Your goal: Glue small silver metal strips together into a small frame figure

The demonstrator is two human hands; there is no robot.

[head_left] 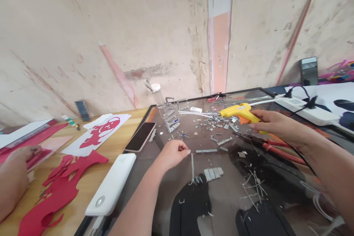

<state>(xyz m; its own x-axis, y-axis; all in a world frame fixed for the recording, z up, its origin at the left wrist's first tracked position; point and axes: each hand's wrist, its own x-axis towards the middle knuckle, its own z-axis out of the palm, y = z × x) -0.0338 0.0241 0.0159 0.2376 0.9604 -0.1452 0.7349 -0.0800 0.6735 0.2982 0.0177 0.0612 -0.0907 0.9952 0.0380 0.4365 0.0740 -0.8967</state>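
My left hand (173, 153) is closed in a pinch just above the dark glossy tabletop; whatever its fingertips hold is too small to make out. Near it lie a thin grey strip (206, 151) and a panel of joined grey pieces (213, 174). On the right, my right hand (272, 121) is wrapped round the handle of a yellow glue gun (235, 111). Its nozzle points left, over a heap of small silvery scraps (214, 121). Beneath this hand rest pliers with red handles (284, 149).
A phone (141, 136), a white power bank (112, 184) and a clear bottle (157, 94) stand left of my work. Another person's hand (27, 155) touches red paper beside a red paper cutout (101, 132). A power strip (306, 108) with cords lies right.
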